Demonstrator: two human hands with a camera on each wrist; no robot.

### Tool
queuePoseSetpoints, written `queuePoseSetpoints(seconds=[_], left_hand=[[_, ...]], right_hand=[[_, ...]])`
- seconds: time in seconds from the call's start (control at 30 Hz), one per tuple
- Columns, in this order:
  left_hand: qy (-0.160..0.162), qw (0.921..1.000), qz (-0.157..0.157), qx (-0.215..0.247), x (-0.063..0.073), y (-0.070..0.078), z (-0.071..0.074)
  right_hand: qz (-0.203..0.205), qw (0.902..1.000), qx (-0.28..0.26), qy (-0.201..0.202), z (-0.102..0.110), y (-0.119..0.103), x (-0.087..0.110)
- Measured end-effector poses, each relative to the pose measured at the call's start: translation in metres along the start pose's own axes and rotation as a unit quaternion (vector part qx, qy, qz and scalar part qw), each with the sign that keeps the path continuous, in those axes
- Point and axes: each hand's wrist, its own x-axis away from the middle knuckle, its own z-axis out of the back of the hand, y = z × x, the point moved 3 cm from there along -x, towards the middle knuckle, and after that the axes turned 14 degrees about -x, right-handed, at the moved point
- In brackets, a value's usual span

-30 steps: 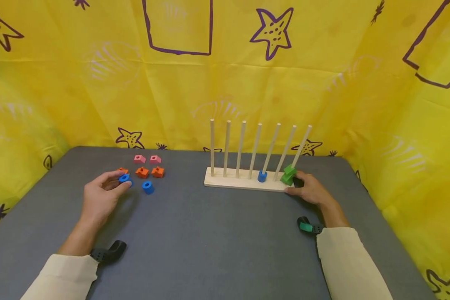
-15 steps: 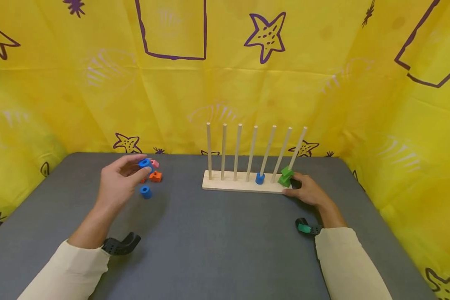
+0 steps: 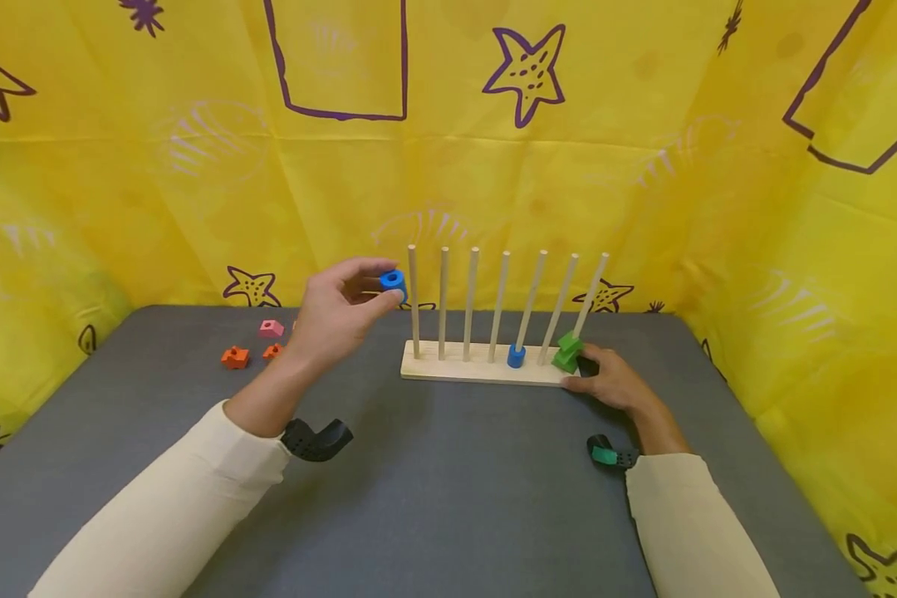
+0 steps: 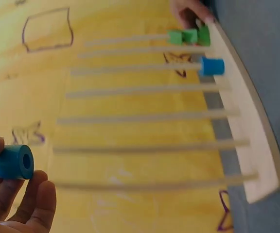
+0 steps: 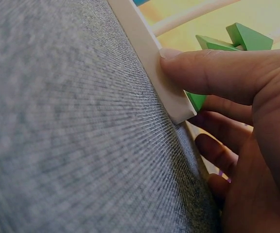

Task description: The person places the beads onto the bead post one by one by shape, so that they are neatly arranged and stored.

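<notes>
Between thumb and fingertips my left hand [image 3: 332,320] pinches a blue cylinder [image 3: 393,285] with a hole through it. The cylinder is held up in the air, just left of the top of the leftmost peg [image 3: 413,291]. In the left wrist view, the hole of the blue cylinder [image 4: 14,162] faces the pegs. My right hand [image 3: 616,382] grips the right end of the wooden peg base [image 3: 456,371], its thumb [image 5: 179,63] on the front edge and its fingers round the end. Green notched blocks [image 3: 567,352] sit on the rightmost peg. Another blue cylinder [image 3: 516,356] sits on the third peg from the right.
Orange blocks [image 3: 235,357] and a pink block [image 3: 272,328] lie on the grey table [image 3: 448,482] at the left, partly hidden by my left hand and wrist. A yellow patterned cloth [image 3: 448,166] hangs behind the table.
My left hand has lifted the blue cylinder from among the loose blocks and carried it right, up to the leftmost peg. The right hand keeps its hold on the base.
</notes>
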Motion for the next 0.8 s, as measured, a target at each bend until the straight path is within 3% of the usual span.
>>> queuePoseSetpoints(seconds=[0.13, 0.27, 0.5, 0.67, 0.8], left_hand=[[-0.035, 0.9989, -0.005, 0.032, -0.01, 0.017, -0.014], [-0.052, 0.998, -0.008, 0.034, -0.021, 0.031, -0.025], [-0.028, 0.9966, -0.046, 0.062, -0.042, 0.048, -0.041], [-0.033, 0.9959, -0.029, 0.08, -0.052, 0.051, -0.051], [-0.035, 0.994, -0.033, 0.098, -0.059, 0.058, -0.061]], right_hand=[[0.004, 1.0, 0.0, -0.002, 0.001, 0.001, -0.001], [0.009, 1.0, -0.002, -0.003, 0.001, 0.001, -0.002], [0.017, 0.9998, -0.006, -0.003, 0.001, 0.0, -0.001], [0.02, 0.9998, -0.006, -0.004, 0.0, 0.001, -0.001], [0.015, 0.9999, -0.009, 0.001, 0.0, 0.001, -0.001]])
